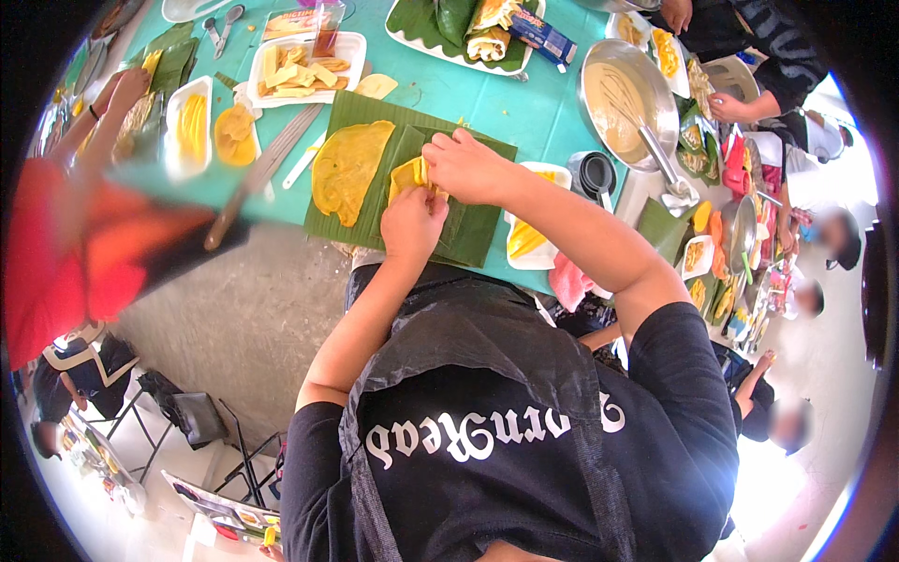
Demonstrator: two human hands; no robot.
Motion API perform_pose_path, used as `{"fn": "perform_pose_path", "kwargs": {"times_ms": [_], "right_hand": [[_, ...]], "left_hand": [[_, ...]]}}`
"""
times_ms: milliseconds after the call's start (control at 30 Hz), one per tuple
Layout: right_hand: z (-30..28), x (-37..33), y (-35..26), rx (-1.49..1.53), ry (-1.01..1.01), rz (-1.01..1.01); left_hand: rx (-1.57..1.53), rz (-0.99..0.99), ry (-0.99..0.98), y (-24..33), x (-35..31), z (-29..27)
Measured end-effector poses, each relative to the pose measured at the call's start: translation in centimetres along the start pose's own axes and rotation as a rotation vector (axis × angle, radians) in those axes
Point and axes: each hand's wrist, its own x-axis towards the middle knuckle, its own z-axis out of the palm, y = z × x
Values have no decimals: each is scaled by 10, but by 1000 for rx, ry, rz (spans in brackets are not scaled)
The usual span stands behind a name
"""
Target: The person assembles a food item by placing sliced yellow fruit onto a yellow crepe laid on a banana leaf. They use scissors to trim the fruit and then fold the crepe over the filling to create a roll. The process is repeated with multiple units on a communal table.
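A dark green banana leaf point(468, 239) lies on the table's front edge. Toward its left side rests a flat, thin yellow crepe point(348, 173), spread out. A smaller folded yellow crepe point(405, 176) sits right of it, pinched between both my hands. My left hand point(415, 223) grips its near end, fingers closed. From the far right, my right hand point(465, 167) closes on its other edge, fingertips bent down. What is inside the folded crepe is hidden by my fingers.
Cut yellow strips fill a white tray point(309, 49); a long knife point(272, 159) lies left of the leaf. At right stand a steel bowl point(609, 112) of batter with a whisk, measuring cups point(593, 171) and a tray of mango slices point(527, 245). Other people work on both sides.
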Motion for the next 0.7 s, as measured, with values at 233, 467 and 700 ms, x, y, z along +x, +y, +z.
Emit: {"fn": "perform_pose_path", "kwargs": {"times_ms": [233, 467, 700], "right_hand": [[-1, -7, 24, 222, 166, 159], [27, -37, -7, 272, 391, 144], [50, -38, -37, 347, 565, 149]], "left_hand": [[-90, -200, -126, -1, 5, -10], [23, -136, -142, 2, 8, -16], [117, -62, -204, 3, 10, -19]]}}
